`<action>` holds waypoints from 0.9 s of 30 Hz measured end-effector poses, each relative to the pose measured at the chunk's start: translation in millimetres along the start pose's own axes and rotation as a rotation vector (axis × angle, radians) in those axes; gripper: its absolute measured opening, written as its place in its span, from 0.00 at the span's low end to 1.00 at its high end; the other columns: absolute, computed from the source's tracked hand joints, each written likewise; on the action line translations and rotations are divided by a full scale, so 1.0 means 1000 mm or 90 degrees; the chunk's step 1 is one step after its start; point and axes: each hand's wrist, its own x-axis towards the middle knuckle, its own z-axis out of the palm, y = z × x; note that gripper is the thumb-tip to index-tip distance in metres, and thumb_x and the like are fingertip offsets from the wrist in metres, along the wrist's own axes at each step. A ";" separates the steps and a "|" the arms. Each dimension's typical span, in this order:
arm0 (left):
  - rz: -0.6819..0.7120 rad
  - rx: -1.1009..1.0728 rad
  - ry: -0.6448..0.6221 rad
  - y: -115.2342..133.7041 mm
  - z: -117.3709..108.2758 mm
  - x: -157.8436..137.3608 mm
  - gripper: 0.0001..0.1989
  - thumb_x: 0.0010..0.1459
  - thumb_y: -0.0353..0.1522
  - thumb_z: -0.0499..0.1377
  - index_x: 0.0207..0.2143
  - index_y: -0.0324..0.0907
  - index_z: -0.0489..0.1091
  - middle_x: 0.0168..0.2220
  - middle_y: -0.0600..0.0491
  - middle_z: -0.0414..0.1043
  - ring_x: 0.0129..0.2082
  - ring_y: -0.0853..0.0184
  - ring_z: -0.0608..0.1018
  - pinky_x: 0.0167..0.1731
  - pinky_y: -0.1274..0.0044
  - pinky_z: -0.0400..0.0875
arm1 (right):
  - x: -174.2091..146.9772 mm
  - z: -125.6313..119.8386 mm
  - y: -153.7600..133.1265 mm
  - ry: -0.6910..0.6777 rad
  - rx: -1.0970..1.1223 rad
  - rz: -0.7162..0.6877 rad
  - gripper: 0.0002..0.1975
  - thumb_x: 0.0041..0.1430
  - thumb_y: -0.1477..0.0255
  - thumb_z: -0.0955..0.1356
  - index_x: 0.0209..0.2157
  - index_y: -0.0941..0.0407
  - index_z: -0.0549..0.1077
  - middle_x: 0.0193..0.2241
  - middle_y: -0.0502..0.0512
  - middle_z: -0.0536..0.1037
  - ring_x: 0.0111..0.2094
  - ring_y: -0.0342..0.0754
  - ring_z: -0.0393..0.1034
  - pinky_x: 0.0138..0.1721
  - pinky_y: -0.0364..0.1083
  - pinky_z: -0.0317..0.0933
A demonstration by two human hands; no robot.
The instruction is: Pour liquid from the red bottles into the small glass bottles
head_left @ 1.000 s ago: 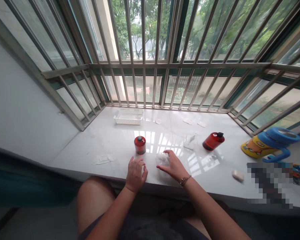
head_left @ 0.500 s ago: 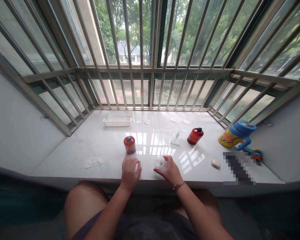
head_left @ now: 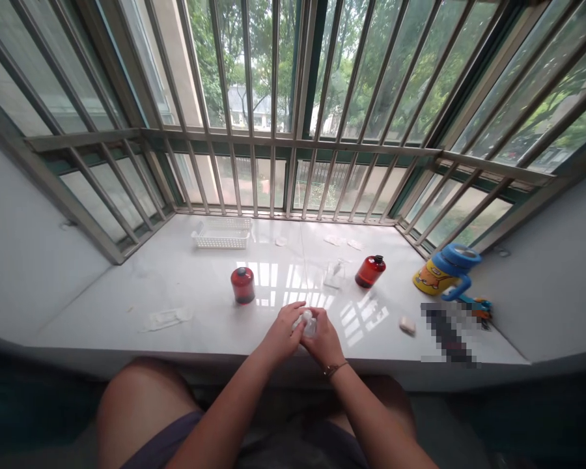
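Above the front of the white sill [head_left: 102, 319], my two hands meet around a small clear plastic container [head_left: 311, 327]. My right hand [head_left: 323, 339] is closed round its right side. My left hand [head_left: 280, 333] closes on it from the left, thumb and fingers at a whitish rounded top. The fingers partly hide the container, so its exact shape cannot be made out. Behind and to the left stands a dark red bottle [head_left: 243, 286] with a black top. Another red bottle [head_left: 370, 272] is farther right, beside a clear transparent item [head_left: 334, 275].
A white perforated basket [head_left: 222, 241] sits at the back left. A clear wrapper [head_left: 167, 319] lies front left. At right are a blue and yellow mug [head_left: 444, 270], a small pinkish object [head_left: 407, 326] and a blurred dark object [head_left: 446, 332]. Metal bars [head_left: 273, 185] line the window.
My left hand has moved right, from in front of the left red bottle to the clear container in my right hand. The whole view has shifted slightly.
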 end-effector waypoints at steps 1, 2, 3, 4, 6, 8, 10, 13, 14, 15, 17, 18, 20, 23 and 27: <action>-0.005 -0.009 0.003 -0.001 0.000 -0.001 0.22 0.66 0.27 0.57 0.60 0.50 0.76 0.65 0.47 0.75 0.66 0.54 0.75 0.67 0.54 0.73 | 0.000 0.000 0.000 0.001 -0.001 0.000 0.29 0.56 0.62 0.75 0.56 0.51 0.64 0.48 0.59 0.79 0.48 0.60 0.79 0.49 0.57 0.74; -0.009 -0.015 0.007 -0.001 0.000 -0.001 0.22 0.66 0.27 0.57 0.60 0.50 0.76 0.64 0.47 0.75 0.66 0.54 0.76 0.67 0.54 0.72 | 0.000 0.000 0.001 0.001 -0.002 0.000 0.29 0.56 0.62 0.75 0.56 0.51 0.64 0.48 0.60 0.79 0.48 0.60 0.79 0.50 0.57 0.74; -0.010 -0.019 0.012 -0.001 -0.001 -0.002 0.22 0.65 0.27 0.58 0.59 0.51 0.76 0.64 0.47 0.75 0.66 0.54 0.76 0.67 0.54 0.73 | 0.000 0.000 0.002 0.000 -0.002 -0.001 0.29 0.56 0.61 0.75 0.56 0.51 0.64 0.49 0.60 0.79 0.49 0.60 0.79 0.50 0.58 0.74; -0.010 -0.021 0.015 0.000 -0.001 -0.002 0.22 0.65 0.27 0.59 0.59 0.51 0.77 0.64 0.47 0.75 0.66 0.53 0.76 0.67 0.53 0.73 | 0.000 0.000 0.002 -0.001 -0.003 -0.002 0.30 0.56 0.61 0.75 0.56 0.51 0.64 0.49 0.60 0.78 0.49 0.60 0.79 0.50 0.58 0.74; -0.009 -0.020 0.016 0.002 -0.002 0.000 0.23 0.63 0.26 0.61 0.58 0.51 0.77 0.65 0.47 0.74 0.66 0.52 0.76 0.67 0.53 0.72 | 0.000 0.000 0.002 -0.006 -0.004 -0.006 0.29 0.56 0.62 0.75 0.56 0.51 0.64 0.49 0.59 0.78 0.49 0.60 0.79 0.50 0.58 0.74; -0.006 -0.024 0.015 0.005 -0.001 0.003 0.25 0.62 0.25 0.61 0.59 0.51 0.76 0.66 0.48 0.74 0.67 0.52 0.75 0.67 0.53 0.72 | 0.000 -0.001 0.002 -0.007 -0.006 -0.012 0.27 0.57 0.63 0.73 0.55 0.51 0.64 0.49 0.59 0.78 0.48 0.59 0.79 0.50 0.57 0.74; 0.001 -0.035 0.020 0.007 0.001 0.005 0.25 0.61 0.24 0.60 0.58 0.51 0.76 0.66 0.48 0.74 0.67 0.53 0.75 0.67 0.53 0.72 | 0.001 -0.001 0.000 -0.005 -0.010 -0.016 0.25 0.58 0.65 0.72 0.55 0.50 0.64 0.49 0.58 0.78 0.48 0.59 0.79 0.49 0.57 0.74; 0.004 -0.050 0.046 0.009 0.005 0.007 0.23 0.61 0.23 0.59 0.55 0.51 0.78 0.63 0.48 0.77 0.64 0.53 0.77 0.65 0.54 0.75 | 0.001 0.000 -0.001 0.002 -0.017 -0.015 0.24 0.58 0.65 0.71 0.54 0.50 0.64 0.47 0.58 0.79 0.46 0.59 0.79 0.47 0.56 0.75; 0.002 -0.053 0.056 0.008 0.006 0.006 0.22 0.61 0.23 0.60 0.54 0.50 0.78 0.61 0.48 0.78 0.63 0.54 0.78 0.64 0.54 0.75 | 0.001 0.000 -0.002 0.004 -0.019 -0.015 0.24 0.57 0.65 0.71 0.54 0.50 0.64 0.47 0.58 0.79 0.46 0.59 0.79 0.46 0.56 0.75; -0.001 -0.054 0.066 0.008 0.007 0.006 0.21 0.60 0.23 0.60 0.53 0.50 0.79 0.60 0.48 0.78 0.62 0.54 0.78 0.64 0.55 0.76 | 0.001 0.001 -0.002 0.006 -0.021 -0.014 0.24 0.57 0.65 0.71 0.54 0.51 0.64 0.46 0.58 0.79 0.46 0.60 0.80 0.46 0.56 0.75; -0.005 -0.049 0.079 0.007 0.008 0.005 0.20 0.61 0.24 0.60 0.52 0.49 0.79 0.59 0.47 0.79 0.60 0.54 0.79 0.63 0.55 0.76 | 0.001 0.002 -0.001 0.011 -0.023 -0.012 0.24 0.57 0.65 0.71 0.54 0.51 0.65 0.46 0.59 0.79 0.46 0.60 0.80 0.46 0.56 0.75; -0.006 -0.045 0.084 0.007 0.008 0.005 0.18 0.61 0.24 0.61 0.51 0.49 0.79 0.58 0.47 0.79 0.60 0.54 0.79 0.63 0.55 0.76 | 0.001 0.002 -0.001 0.013 -0.024 -0.011 0.24 0.56 0.65 0.71 0.54 0.52 0.65 0.46 0.59 0.79 0.46 0.60 0.80 0.46 0.56 0.75; -0.002 -0.032 0.091 0.007 0.008 0.005 0.16 0.61 0.25 0.61 0.49 0.48 0.80 0.56 0.46 0.79 0.59 0.53 0.79 0.62 0.56 0.77 | 0.001 0.002 -0.001 0.015 -0.024 -0.010 0.25 0.56 0.65 0.72 0.54 0.51 0.65 0.46 0.59 0.80 0.46 0.59 0.80 0.46 0.56 0.75; 0.017 -0.018 0.106 0.008 0.008 0.007 0.14 0.61 0.26 0.62 0.47 0.47 0.80 0.54 0.45 0.79 0.57 0.53 0.80 0.60 0.56 0.78 | 0.002 0.001 -0.002 0.014 -0.020 -0.014 0.25 0.55 0.65 0.73 0.53 0.51 0.65 0.46 0.58 0.80 0.45 0.59 0.80 0.46 0.55 0.75; 0.020 -0.027 0.124 0.008 0.009 0.008 0.12 0.60 0.26 0.63 0.44 0.46 0.79 0.52 0.45 0.79 0.55 0.54 0.81 0.58 0.58 0.78 | 0.003 0.001 -0.003 0.014 -0.017 -0.019 0.26 0.53 0.65 0.73 0.53 0.51 0.66 0.45 0.57 0.80 0.44 0.59 0.80 0.45 0.56 0.75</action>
